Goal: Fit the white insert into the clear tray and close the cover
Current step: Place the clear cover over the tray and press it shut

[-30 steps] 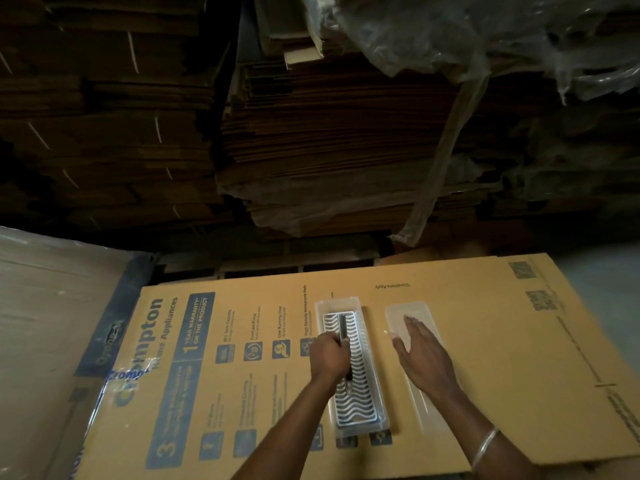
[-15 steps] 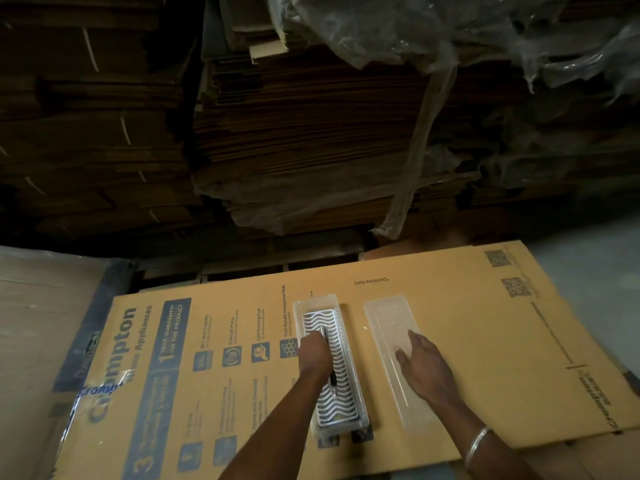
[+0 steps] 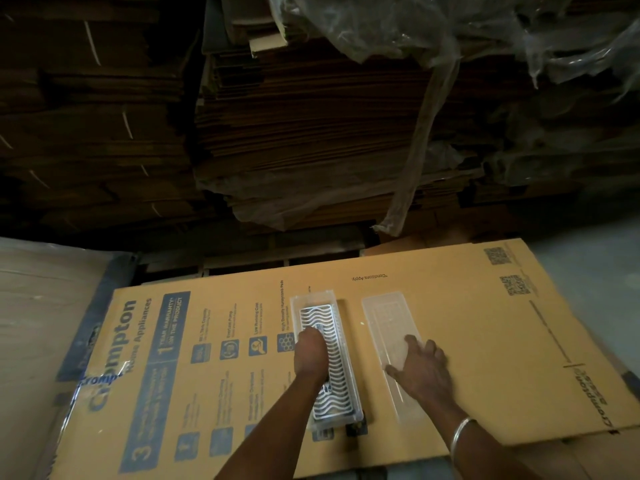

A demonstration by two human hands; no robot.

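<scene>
1. Cardboard sheet (image 3: 450,341) with blue printing serves as our work surface; it lies flat in front of tall stacks of folded cartons (image 3: 311,133), some of them draped in plastic film (image 3: 450,29).
2. Our clear tray (image 3: 296,308) lies lengthwise on the sheet, and the white insert (image 3: 337,375) with its wavy slots sits inside its walls.
3. Our left hand (image 3: 310,351) rests on top of the insert near the middle of the tray, knuckles up and fingers curled downward onto the slots. We cannot tell whether those fingers merely press or pinch something, because the back of the hand hides the tips.
4. Our clear cover (image 3: 384,317) lies flat just to the right of the tray, parallel to it and apart from it.
5. Our right hand (image 3: 420,370) lies flat and spread on the near half of the cover, palm down, gripping nothing.
6. A metal bangle (image 3: 460,433) circles our right wrist.
</scene>
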